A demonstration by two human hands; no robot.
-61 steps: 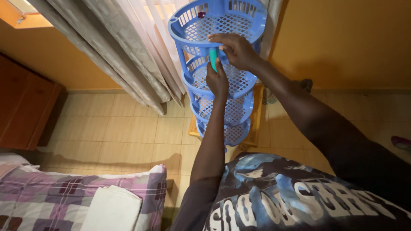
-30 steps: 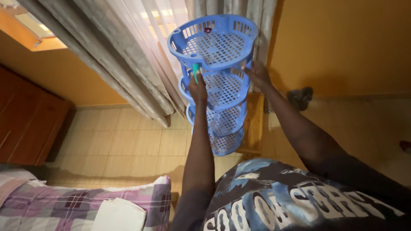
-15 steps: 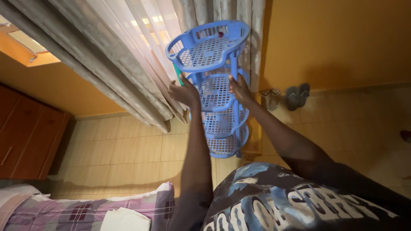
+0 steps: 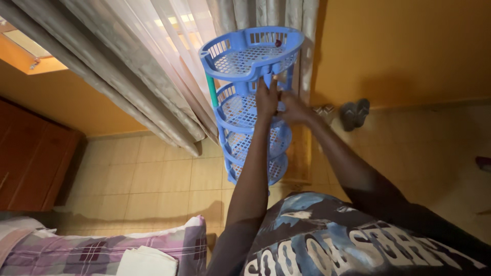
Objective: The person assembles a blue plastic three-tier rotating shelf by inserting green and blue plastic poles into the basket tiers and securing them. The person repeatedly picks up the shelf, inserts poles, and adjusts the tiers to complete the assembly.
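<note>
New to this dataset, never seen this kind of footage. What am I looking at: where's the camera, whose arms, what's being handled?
There is no machine here. A person wears one camera on the head, so the single view looks down past their printed shirt and along both bare arms.

Both hands reach to a blue plastic rack of four stacked round basket tiers. The left hand and the right hand meet at a blue post just under the top tier; how firmly each grips is hard to tell. A green post shows on the rack's left side, untouched.

Around it: grey curtains behind, a tiled floor, a pair of shoes by the orange wall, and a checked pillow at the bottom left.
</note>
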